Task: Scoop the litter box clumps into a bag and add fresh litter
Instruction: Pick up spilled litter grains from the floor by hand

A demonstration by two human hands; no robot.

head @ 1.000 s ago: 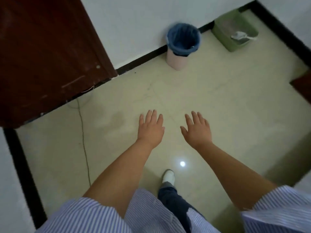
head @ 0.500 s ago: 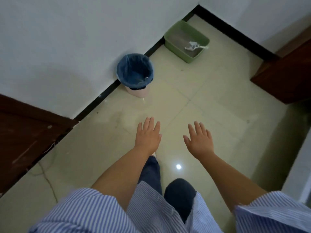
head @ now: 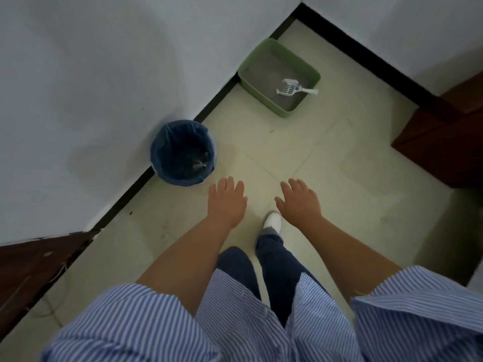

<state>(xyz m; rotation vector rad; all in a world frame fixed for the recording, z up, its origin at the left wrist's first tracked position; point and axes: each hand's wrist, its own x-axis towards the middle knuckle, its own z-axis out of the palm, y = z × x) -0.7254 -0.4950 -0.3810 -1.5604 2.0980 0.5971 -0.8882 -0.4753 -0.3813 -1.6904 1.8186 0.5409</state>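
- Blue-lined bin (head: 182, 152) against the left wall, bag open at the top, near the left hand; best left there or drawn nearer the box before any scooping.
- Left hand (head: 226, 202) held out flat, fingers straight and loosely spread, holding nothing.
- Right hand (head: 299, 201) the same: palm down, fingers relaxed, empty.
- Green litter box (head: 279, 77) in the far corner, well apart from both hands; white scoop (head: 292, 90) lying inside on the grey litter, handle over the right rim.
- Worth stepping close and crouching first, then taking the scoop by its handle with the right.
- No fresh litter supply in view.
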